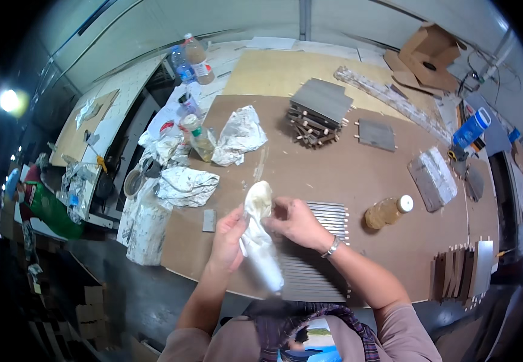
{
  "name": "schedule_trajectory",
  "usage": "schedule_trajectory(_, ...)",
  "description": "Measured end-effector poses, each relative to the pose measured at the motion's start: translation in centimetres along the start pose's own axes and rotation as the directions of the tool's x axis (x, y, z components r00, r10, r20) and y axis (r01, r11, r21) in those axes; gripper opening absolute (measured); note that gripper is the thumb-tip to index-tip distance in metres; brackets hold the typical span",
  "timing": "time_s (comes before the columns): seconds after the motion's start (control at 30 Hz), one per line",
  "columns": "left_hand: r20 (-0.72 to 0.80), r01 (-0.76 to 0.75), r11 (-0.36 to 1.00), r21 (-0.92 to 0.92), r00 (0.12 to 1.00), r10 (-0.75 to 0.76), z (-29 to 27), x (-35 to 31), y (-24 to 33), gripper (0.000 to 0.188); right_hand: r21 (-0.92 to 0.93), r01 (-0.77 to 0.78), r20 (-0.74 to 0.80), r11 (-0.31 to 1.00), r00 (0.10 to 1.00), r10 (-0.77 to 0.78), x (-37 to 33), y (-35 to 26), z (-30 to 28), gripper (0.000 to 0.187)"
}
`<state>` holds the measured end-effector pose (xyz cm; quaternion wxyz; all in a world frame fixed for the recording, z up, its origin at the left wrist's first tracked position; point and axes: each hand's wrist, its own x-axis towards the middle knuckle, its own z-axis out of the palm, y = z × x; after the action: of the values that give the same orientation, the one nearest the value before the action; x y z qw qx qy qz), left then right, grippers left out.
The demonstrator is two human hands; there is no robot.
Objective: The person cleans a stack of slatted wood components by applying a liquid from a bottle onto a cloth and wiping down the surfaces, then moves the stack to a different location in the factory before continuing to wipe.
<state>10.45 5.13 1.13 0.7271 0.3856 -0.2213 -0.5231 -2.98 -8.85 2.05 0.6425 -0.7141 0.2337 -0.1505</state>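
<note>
A white cloth (257, 238) with a yellowish stain at its top hangs bunched between my hands, above the near part of the table. My left hand (230, 238) is closed on its left side. From the right, my right hand (297, 223) pinches the cloth's upper part. Whether the cloth wraps something cannot be seen. Beneath my hands lies a row of thin grey strips (316, 271) with light pegs at their ends, partly covered by the cloth and my right arm. A small grey rectangular piece (209, 220) lies left of my left hand.
A bottle of yellowish liquid (383, 212) stands right of the strips. Farther back are a stack of grey plates (323, 99), one loose plate (376, 134) and a whitish block (432, 178). Crumpled rags (240, 136) and bottles (200, 60) crowd the left. Plates on edge (463, 271) stand at the right.
</note>
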Motion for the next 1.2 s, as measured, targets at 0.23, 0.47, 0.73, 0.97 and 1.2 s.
schedule_trajectory(0.23, -0.166, -0.012, 0.974, 0.224, 0.985, 0.05, -4.4, -4.3, 1.9, 0.034, 0.376, -0.015, -0.057, 0.927, 0.998, 0.04, 3.4, -3.1, 4.4, 0.005)
schedule_trajectory(0.47, -0.337, -0.096, 0.922, 0.376, 0.912, 0.233, -6.0, -7.6, 3.7, 0.021, -0.187, 0.122, -0.12, 0.975, 0.982, -0.146, 5.2, -1.4, 4.5, 0.007)
schedule_trajectory(0.73, -0.242, -0.327, 0.92, 0.218, 0.895, 0.376, -5.5, -9.3, 5.5, 0.013, -0.428, 0.185, -0.173, 0.885, 0.944, -0.281, 6.7, -1.4, 3.3, 0.028)
schedule_trajectory(0.97, -0.11, -0.15, 0.972, 0.18, 0.979, 0.172, -6.1, -9.2, 5.2, 0.018, -0.186, 0.283, 0.57, 0.941, 0.811, -0.131, 4.8, -4.4, 8.1, 0.046)
schedule_trajectory(1.2, -0.044, 0.145, 0.821, 0.552, 0.988, -0.145, -5.9, -9.0, 6.1, 0.033, -0.047, 0.172, 0.397, 0.984, 0.907, -0.14, 5.8, -5.8, 6.8, 0.022)
